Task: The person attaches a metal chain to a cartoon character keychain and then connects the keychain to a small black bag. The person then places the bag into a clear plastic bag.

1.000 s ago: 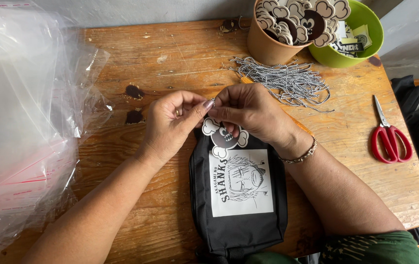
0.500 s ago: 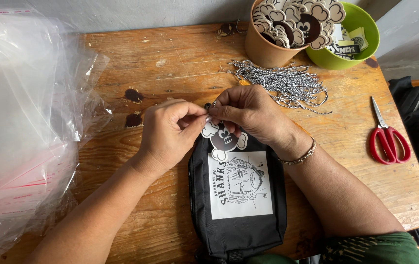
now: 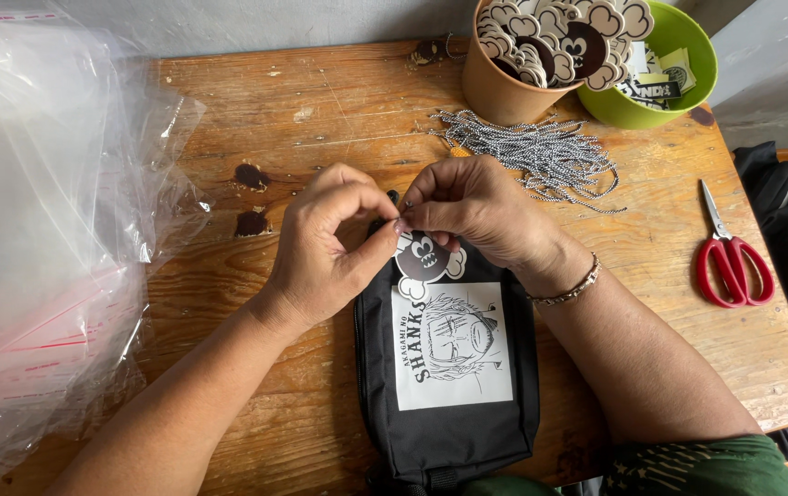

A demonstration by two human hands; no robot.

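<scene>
Skull tag (image 3: 426, 259) pinched between left hand (image 3: 325, 248) and right hand (image 3: 472, 207) fingertips above black pouch (image 3: 449, 432).

left side: plastic bags (image 3: 36, 230) crowd the table edge
far edge: cup (image 3: 504, 83), bowl (image 3: 669, 83), cords (image 3: 541, 156)
right: scissors (image 3: 732, 266); bare wood between

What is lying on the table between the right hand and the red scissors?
In the head view, only bare wooden table lies between the right hand and the red scissors.

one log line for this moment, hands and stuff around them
left hand + right hand: pinching at skull tag top | tag on black pouch | table: string pile, red scissors
</scene>
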